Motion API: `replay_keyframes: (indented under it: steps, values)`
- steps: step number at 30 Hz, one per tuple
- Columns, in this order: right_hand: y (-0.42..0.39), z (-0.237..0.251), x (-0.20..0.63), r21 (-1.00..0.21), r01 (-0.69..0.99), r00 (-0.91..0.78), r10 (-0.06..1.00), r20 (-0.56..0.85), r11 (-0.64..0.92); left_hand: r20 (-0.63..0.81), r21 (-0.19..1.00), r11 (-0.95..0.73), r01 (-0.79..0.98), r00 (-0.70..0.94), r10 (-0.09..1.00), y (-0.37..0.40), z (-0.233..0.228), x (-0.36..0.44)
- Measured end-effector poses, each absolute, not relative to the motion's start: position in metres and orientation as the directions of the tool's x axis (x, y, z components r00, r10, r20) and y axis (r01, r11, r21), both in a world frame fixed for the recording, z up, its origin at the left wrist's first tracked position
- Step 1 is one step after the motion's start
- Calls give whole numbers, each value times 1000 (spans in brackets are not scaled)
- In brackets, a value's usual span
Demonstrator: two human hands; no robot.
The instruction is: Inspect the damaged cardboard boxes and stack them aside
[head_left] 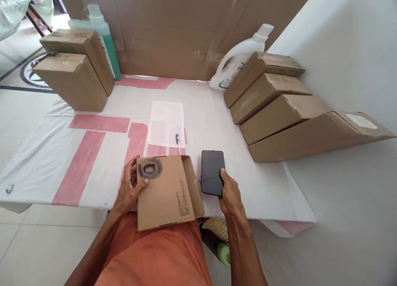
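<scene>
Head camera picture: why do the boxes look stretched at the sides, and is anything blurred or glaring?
Head view: wide lens, so the four boxes on the right fan out and stretch toward the edge; even daylight, soft shadows; the phone in the right hand stays dark, no glare; the small box at the left hand is sharp.

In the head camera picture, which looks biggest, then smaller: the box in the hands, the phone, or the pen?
1. Box, held by the left hand
2. Phone, held by the right hand
3. Pen, lying farther off on the paper
</scene>
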State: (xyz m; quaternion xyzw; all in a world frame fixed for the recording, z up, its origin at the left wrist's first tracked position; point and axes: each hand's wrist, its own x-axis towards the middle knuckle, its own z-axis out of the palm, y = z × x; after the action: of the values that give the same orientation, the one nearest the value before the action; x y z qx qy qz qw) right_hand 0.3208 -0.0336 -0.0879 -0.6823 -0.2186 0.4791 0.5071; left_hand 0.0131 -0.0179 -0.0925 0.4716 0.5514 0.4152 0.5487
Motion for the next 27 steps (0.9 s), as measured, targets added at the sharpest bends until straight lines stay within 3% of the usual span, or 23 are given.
replay_keyframes:
  steps: [7, 15, 21, 27]
  values:
    - [-21, -111, 322, -883, 153, 571, 769, -288, -444, -198, 974, 195, 111, 11, 980, -17, -92, 13]
    - [-22, -100, 318, -608, 560, 593, 785, -181, -563, -184, 976, 182, 117, 6, 983, -17, -92, 14]
    - [-28, -95, 310, -474, 653, 591, 789, -168, -590, -214, 974, 215, 73, -18, 977, -17, -88, 17]
    - [-31, -98, 304, -525, 629, 622, 776, -103, -574, -217, 976, 216, -35, -29, 976, -20, -90, 12]
